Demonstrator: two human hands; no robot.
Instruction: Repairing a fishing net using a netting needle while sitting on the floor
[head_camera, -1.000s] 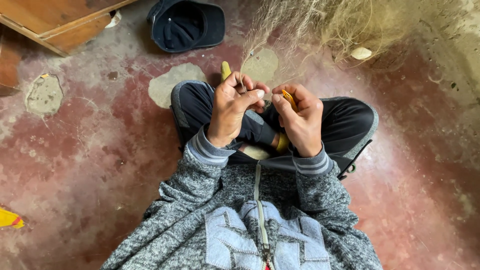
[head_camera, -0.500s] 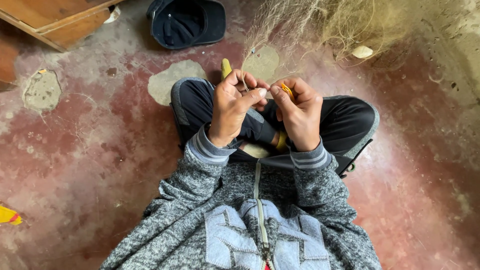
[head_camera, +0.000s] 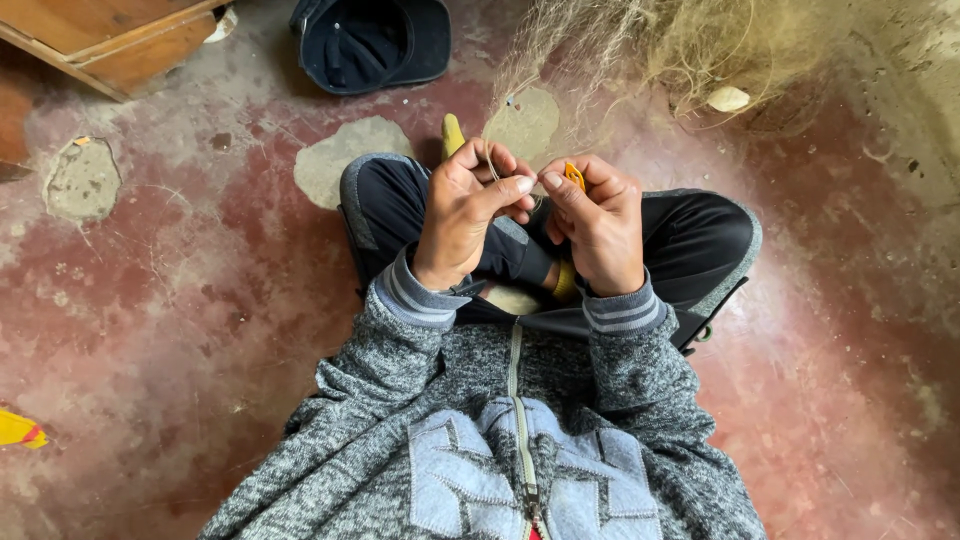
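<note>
I sit cross-legged on a worn red floor. My left hand (head_camera: 472, 205) pinches thin strands of a pale fishing net (head_camera: 650, 45) that runs up and away from my lap. My right hand (head_camera: 597, 222) is closed around a small yellow netting needle (head_camera: 574, 176), whose tip shows above my fingers. Both hands are held close together over my knees, thumbs nearly touching. A second yellow tool tip (head_camera: 452, 133) sticks up behind my left hand; its lower part is hidden.
A dark cap (head_camera: 372, 42) lies upside down on the floor ahead. A wooden board or box (head_camera: 110, 35) sits at the top left. A pale float (head_camera: 727, 98) rests in the net pile. A yellow scrap (head_camera: 20, 430) lies at the left edge.
Both hands have drifted slightly up and closer together; the left thumb now presses nearer the right hand's fingers. The needle stays in the right hand.
</note>
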